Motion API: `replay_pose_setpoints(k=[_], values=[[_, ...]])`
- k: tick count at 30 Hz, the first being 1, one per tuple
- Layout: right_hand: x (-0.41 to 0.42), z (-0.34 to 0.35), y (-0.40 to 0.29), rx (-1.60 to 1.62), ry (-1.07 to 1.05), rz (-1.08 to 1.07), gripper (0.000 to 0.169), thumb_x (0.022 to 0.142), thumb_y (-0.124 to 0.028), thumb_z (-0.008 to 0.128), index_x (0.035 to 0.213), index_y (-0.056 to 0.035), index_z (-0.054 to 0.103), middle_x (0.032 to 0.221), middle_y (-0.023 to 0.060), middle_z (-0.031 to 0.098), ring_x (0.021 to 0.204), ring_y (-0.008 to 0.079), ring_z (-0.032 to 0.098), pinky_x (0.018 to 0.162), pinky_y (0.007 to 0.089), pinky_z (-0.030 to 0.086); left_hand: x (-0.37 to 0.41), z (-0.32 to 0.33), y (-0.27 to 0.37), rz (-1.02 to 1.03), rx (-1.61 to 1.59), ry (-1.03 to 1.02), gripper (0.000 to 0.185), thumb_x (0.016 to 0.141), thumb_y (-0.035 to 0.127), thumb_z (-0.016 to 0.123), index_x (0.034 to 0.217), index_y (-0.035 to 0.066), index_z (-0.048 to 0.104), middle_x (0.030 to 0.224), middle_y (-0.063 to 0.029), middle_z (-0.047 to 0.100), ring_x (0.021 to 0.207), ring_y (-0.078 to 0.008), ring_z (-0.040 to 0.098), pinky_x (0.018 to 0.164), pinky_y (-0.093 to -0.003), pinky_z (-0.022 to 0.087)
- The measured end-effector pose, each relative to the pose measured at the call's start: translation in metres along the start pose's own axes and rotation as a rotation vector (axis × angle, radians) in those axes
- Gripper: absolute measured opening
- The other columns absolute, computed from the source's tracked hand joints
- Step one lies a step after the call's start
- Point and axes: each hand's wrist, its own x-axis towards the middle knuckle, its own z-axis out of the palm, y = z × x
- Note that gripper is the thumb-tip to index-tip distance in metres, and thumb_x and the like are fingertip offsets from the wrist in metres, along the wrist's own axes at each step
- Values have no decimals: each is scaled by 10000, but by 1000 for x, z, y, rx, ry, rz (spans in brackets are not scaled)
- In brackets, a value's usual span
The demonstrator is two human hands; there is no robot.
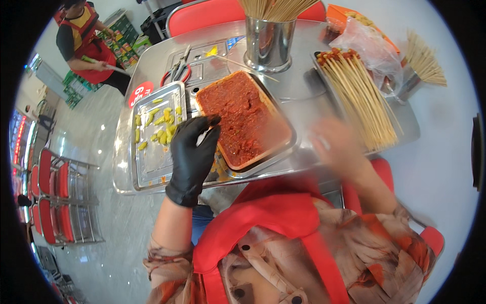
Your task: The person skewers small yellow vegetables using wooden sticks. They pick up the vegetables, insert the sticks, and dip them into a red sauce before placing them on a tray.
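Note:
My left hand (193, 152), in a black glove, is over the gap between two metal trays, its fingers bent towards the thumb. Whether anything is pinched at the fingertips cannot be made out. Beneath and beyond those fingers is a tray of red marinated minced meat (246, 110). Pickled green peppers (161, 123) lie scattered on the shallow metal tray (152, 176) to the left. My right hand (334, 142) is bare and blurred by motion, between the meat and a tray of skewers (358, 102). Those skewers have red and green food at their far ends.
A metal canister (269, 45) of bamboo sticks stands at the back. Red-handled scissors (176, 72) and a loose stick (246, 68) lie nearby. At right are a plastic bag (370, 53), an orange basket (360, 22) and another stick holder (410, 81). A person (87, 45) stands far left.

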Motion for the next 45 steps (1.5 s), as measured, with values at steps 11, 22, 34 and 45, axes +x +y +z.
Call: replay_pose_setpoints(k=[11,22,34,45], values=[[-38,9,23,345,-10,48,123,710,24,582,832,7,585,731,123,589,634,260,569,575,311,455,48,26,24,-80,486,-739,176,731,100,624,895,41,645,851,-111,634,777,-211,606,729,-303,473],[-52,7,39,533,35,66,99,728,27,569,823,14,591,680,119,586,578,239,561,527,302,435,60,34,-11,-437,353,-565,244,717,119,638,921,-14,622,849,-98,642,785,-178,608,714,-280,472],[-51,9,31,567,-9,72,70,738,-8,581,805,11,591,692,130,597,592,261,576,544,313,452,53,30,-7,-684,-796,-142,229,826,152,550,994,-5,551,876,-118,614,777,-240,618,741,-340,505],[-43,13,13,528,-61,-3,61,733,-16,580,790,-6,595,701,123,608,595,263,581,539,317,458,41,34,-8,-352,-442,-1,242,769,5,588,1007,-22,562,931,-99,622,782,-164,606,725,-264,488]])
